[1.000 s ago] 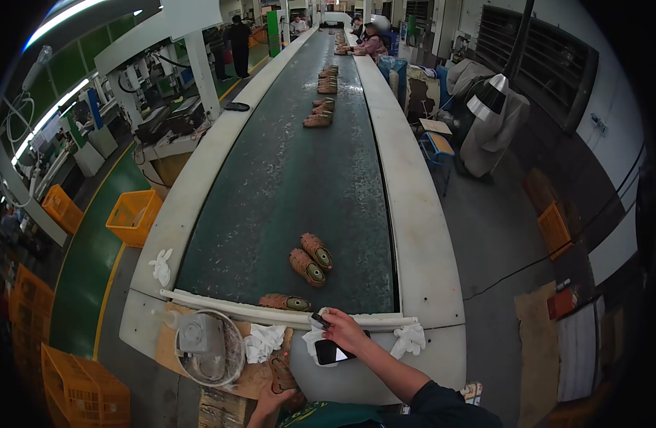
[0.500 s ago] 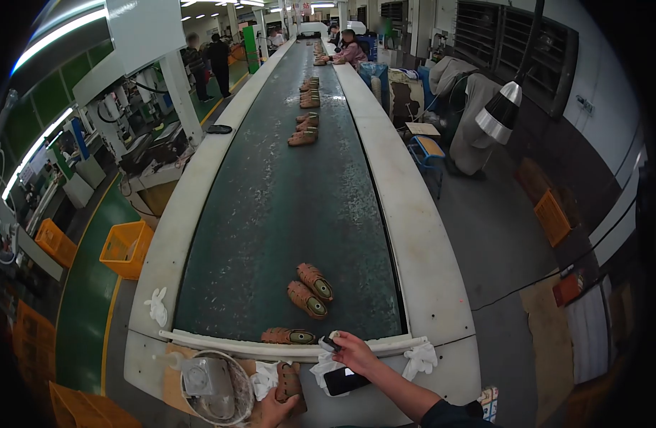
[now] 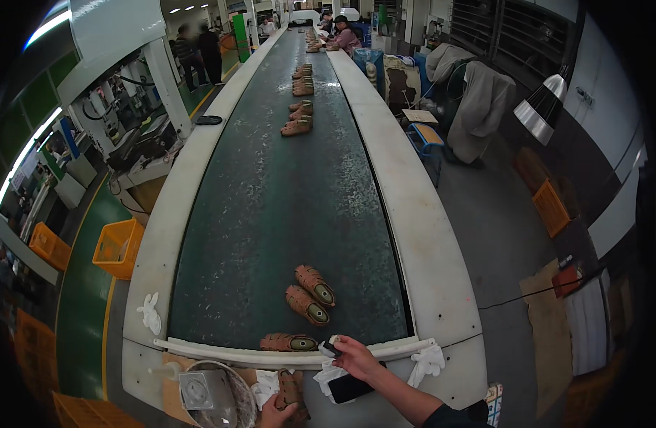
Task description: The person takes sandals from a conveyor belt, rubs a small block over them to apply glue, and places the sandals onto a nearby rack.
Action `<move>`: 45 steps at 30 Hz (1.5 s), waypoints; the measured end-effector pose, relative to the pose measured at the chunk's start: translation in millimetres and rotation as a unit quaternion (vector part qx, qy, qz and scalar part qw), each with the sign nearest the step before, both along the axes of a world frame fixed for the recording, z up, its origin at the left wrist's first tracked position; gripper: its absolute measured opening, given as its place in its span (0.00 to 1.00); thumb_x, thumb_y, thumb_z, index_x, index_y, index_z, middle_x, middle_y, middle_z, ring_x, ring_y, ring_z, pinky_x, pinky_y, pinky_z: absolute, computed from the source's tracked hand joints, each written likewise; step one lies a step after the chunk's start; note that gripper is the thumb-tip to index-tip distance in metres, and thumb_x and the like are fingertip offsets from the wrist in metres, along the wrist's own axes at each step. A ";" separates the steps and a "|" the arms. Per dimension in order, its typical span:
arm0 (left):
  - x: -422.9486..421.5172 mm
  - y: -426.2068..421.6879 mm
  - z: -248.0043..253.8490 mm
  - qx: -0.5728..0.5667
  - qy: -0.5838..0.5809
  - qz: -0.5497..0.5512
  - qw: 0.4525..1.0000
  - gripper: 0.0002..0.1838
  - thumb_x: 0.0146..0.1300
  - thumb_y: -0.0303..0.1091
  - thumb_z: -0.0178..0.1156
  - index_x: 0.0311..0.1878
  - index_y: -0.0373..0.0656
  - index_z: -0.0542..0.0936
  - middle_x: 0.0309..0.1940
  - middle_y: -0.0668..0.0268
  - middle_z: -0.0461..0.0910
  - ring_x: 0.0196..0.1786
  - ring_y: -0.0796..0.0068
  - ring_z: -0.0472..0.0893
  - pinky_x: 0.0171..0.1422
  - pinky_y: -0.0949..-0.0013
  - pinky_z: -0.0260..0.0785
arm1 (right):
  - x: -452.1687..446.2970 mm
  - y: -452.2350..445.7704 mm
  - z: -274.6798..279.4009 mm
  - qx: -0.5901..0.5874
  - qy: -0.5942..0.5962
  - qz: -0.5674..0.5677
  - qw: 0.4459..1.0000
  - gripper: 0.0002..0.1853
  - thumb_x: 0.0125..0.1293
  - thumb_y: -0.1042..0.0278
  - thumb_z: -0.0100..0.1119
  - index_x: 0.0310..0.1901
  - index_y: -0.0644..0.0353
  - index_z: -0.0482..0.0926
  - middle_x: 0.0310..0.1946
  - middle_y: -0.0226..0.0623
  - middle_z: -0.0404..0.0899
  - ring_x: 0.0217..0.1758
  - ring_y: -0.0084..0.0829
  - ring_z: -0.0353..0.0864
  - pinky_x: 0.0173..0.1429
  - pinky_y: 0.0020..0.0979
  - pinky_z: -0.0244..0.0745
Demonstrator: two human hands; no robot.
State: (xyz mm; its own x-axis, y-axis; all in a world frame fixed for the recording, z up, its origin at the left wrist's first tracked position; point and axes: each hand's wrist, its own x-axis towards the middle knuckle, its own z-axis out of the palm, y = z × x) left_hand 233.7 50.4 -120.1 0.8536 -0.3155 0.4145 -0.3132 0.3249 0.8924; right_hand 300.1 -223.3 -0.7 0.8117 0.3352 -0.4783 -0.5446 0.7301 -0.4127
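At the near end of the belt, my left hand (image 3: 277,414) is closed around a brown shoe (image 3: 291,391) with cut-out straps, tilted beside a crumpled white cloth (image 3: 265,387). My right hand (image 3: 354,358) pinches a small dark-and-white object (image 3: 330,347), too small to name, just over the white end rail. Below that hand lie another white cloth (image 3: 326,378) and a black phone (image 3: 350,387). One brown shoe (image 3: 289,342) rests on its side against the rail. A pair of similar shoes (image 3: 310,295) sits further up the belt.
A round tub (image 3: 248,399) with a clear square container (image 3: 206,392) stands left of my left hand. White gloves (image 3: 427,365) lie at right. More shoes (image 3: 297,125) line the green belt (image 3: 285,207). Orange crates (image 3: 119,247) stand on the floor at left; a person (image 3: 342,36) sits far off.
The head view has shifted slightly, moving the lamp and machines in the picture. Both hands keep their holds, with the shoe and small object in nearly the same places.
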 end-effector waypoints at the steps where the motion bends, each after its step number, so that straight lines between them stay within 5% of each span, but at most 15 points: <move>1: -1.0 0.3 -1.8 0.000 0.002 0.000 1.000 0.23 0.48 0.31 0.68 0.47 0.32 0.73 0.35 0.63 0.80 0.36 0.78 0.78 0.43 0.74 0.71 | 0.2 0.0 -0.5 0.004 -0.004 0.002 1.000 0.11 0.65 0.67 0.53 0.49 0.54 0.72 0.42 0.31 0.78 0.43 0.23 0.77 0.41 0.27 0.73; 3: -3.2 0.6 -3.6 -0.148 -0.233 -0.062 0.959 0.23 0.48 0.31 0.68 0.47 0.32 0.73 0.35 0.63 0.80 0.35 0.78 0.78 0.43 0.74 0.71 | 0.6 -0.3 0.9 0.007 -0.008 0.003 1.000 0.11 0.65 0.67 0.53 0.49 0.54 0.72 0.43 0.31 0.78 0.43 0.23 0.77 0.41 0.27 0.74; 5: -31.3 5.7 44.5 0.034 0.083 0.021 0.996 0.23 0.49 0.31 0.68 0.47 0.32 0.74 0.35 0.63 0.80 0.35 0.79 0.78 0.42 0.74 0.71 | 2.6 -0.1 4.0 0.006 -0.010 -0.002 1.000 0.11 0.66 0.68 0.51 0.49 0.55 0.71 0.43 0.33 0.77 0.42 0.25 0.77 0.41 0.29 0.74; 7: -47.1 9.2 71.7 0.212 0.386 0.101 0.892 0.22 0.49 0.31 0.67 0.47 0.32 0.74 0.34 0.63 0.80 0.34 0.79 0.78 0.41 0.74 0.71 | 2.6 0.6 3.7 0.006 -0.011 0.000 1.000 0.11 0.66 0.68 0.52 0.50 0.54 0.71 0.43 0.32 0.78 0.43 0.24 0.78 0.41 0.28 0.74; 45: -20.7 -3.3 97.4 0.240 0.373 0.112 0.889 0.22 0.49 0.34 0.67 0.47 0.33 0.75 0.36 0.65 0.80 0.37 0.80 0.77 0.45 0.74 0.70 | 14.2 -6.2 25.2 -0.003 -0.031 0.022 0.999 0.12 0.66 0.65 0.53 0.50 0.53 0.71 0.44 0.30 0.78 0.44 0.23 0.77 0.42 0.27 0.73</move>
